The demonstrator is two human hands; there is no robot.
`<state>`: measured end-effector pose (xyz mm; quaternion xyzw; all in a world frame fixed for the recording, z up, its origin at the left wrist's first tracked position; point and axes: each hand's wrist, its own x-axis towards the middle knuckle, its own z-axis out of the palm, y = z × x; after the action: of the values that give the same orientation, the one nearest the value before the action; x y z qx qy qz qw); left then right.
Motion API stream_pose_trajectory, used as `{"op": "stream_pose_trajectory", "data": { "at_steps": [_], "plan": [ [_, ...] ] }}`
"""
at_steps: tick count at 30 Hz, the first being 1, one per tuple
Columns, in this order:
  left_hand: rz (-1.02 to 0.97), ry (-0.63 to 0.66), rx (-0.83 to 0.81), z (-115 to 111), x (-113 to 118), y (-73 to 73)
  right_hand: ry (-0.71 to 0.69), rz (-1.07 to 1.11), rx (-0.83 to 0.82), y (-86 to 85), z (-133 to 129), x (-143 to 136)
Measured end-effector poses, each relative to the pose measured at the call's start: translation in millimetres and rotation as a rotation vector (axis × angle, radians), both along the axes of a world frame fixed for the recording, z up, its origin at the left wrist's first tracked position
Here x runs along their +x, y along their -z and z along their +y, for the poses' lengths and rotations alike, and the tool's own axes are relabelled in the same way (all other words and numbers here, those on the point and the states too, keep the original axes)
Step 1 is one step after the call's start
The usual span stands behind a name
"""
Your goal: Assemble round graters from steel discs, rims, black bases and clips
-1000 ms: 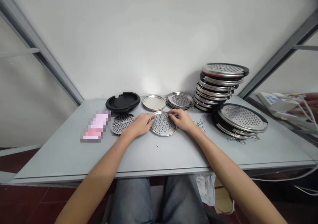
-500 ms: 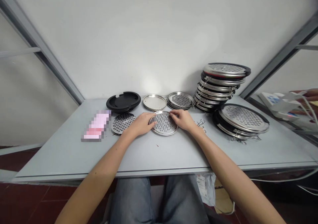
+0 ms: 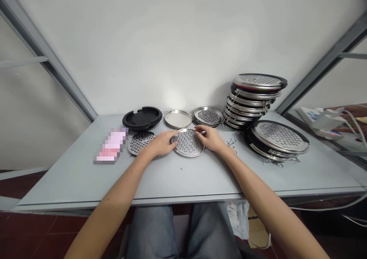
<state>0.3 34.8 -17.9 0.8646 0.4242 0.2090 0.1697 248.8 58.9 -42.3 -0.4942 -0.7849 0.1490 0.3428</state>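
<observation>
A round metal disc with a perforated, toothed face and a raised rim (image 3: 189,143) lies on the grey table between both hands. My left hand (image 3: 164,142) grips its left edge, thumb on the rim. At the disc's upper right edge is my right hand (image 3: 210,137), its thumb and fingers curved and apart, with nothing seen between them. Left of my left hand sits a loose perforated plate (image 3: 140,142), partly under a black ring-shaped base (image 3: 143,118). Behind the disc are plain metal lids (image 3: 178,118) and a stack of perforated discs (image 3: 208,116).
On the right stand a tall stack of clamped metal-and-black units (image 3: 252,102) and a lower one (image 3: 279,138), with wire clips (image 3: 231,143) beside them. A blurred pink phone-like item (image 3: 111,146) lies left. Another person's hand (image 3: 357,111) and a white power strip (image 3: 321,121) show far right.
My right hand's fingers have lifted and opened slightly at the disc's edge. At the far right, the other person's hand has shifted over the power strip. The view has moved slightly.
</observation>
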Motion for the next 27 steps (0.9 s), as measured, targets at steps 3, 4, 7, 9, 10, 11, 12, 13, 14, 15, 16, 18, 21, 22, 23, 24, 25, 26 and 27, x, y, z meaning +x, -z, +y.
{"op": "stream_pose_trajectory", "data": {
  "at_steps": [3, 4, 7, 9, 10, 11, 12, 13, 14, 15, 16, 18, 21, 22, 23, 24, 25, 26, 27],
  "plan": [
    [0.004, 0.047, -0.025, -2.8, -1.4, -5.0, -0.015, -0.002, 0.003, -0.1, -0.5, 0.4],
    [0.011, 0.077, -0.038, -3.5, -1.9, -6.6, -0.018, -0.006, 0.005, -0.1, -0.6, 0.5],
    [0.043, 0.137, -0.076, -4.3, -3.2, -8.5, -0.015, -0.033, 0.020, -0.5, -0.9, 0.3],
    [0.044, 0.122, -0.081, -4.3, -2.9, -7.6, -0.012, -0.056, 0.045, -1.7, -1.9, -0.8],
    [0.035, 0.108, -0.076, -4.6, -2.0, -6.7, -0.013, -0.064, 0.061, -2.5, -2.9, -1.9],
    [0.024, 0.095, -0.067, -5.2, -0.5, -5.6, -0.021, -0.068, 0.075, -3.6, -4.2, -3.2],
    [0.013, 0.082, -0.055, -6.2, 1.6, -4.4, -0.035, -0.070, 0.088, -4.6, -5.8, -4.7],
    [0.006, 0.068, -0.042, -7.5, 4.4, -3.1, -0.055, -0.068, 0.098, -5.7, -7.5, -6.5],
    [0.006, 0.053, -0.022, -9.1, 7.7, -1.8, -0.080, -0.066, 0.104, -6.6, -9.3, -8.4],
    [0.011, 0.030, 0.000, -10.8, 11.3, -0.3, -0.108, -0.063, 0.108, -7.3, -11.0, -10.4],
    [0.020, 0.008, 0.017, -12.4, 14.8, 1.1, -0.142, -0.060, 0.109, -7.7, -12.4, -12.2],
    [0.029, -0.023, 0.037, -15.0, 20.5, 3.5, -0.208, -0.052, 0.112, -7.6, -14.5, -15.7],
    [0.032, -0.032, 0.031, -16.3, 23.0, 4.8, -0.300, -0.053, 0.113, -6.3, -15.5, -19.7],
    [0.028, -0.025, 0.020, -16.1, 22.2, 4.4, -0.317, -0.055, 0.110, -5.9, -15.6, -20.8],
    [0.020, -0.016, 0.006, -15.8, 21.1, 3.7, -0.326, -0.058, 0.105, -5.6, -15.8, -21.8],
    [0.010, -0.003, -0.010, -15.4, 19.6, 2.8, -0.330, -0.059, 0.101, -5.4, -16.0, -22.7],
    [0.000, 0.012, -0.024, -14.9, 18.2, 1.8, -0.330, -0.056, 0.098, -5.4, -16.4, -23.5],
    [-0.010, 0.024, -0.036, -14.5, 16.9, 1.0, -0.330, -0.050, 0.096, -5.6, -17.0, -24.2],
    [-0.018, 0.032, -0.043, -14.0, 15.8, 0.4, -0.334, -0.043, 0.094, -6.0, -17.6, -24.9]
  ]
}}
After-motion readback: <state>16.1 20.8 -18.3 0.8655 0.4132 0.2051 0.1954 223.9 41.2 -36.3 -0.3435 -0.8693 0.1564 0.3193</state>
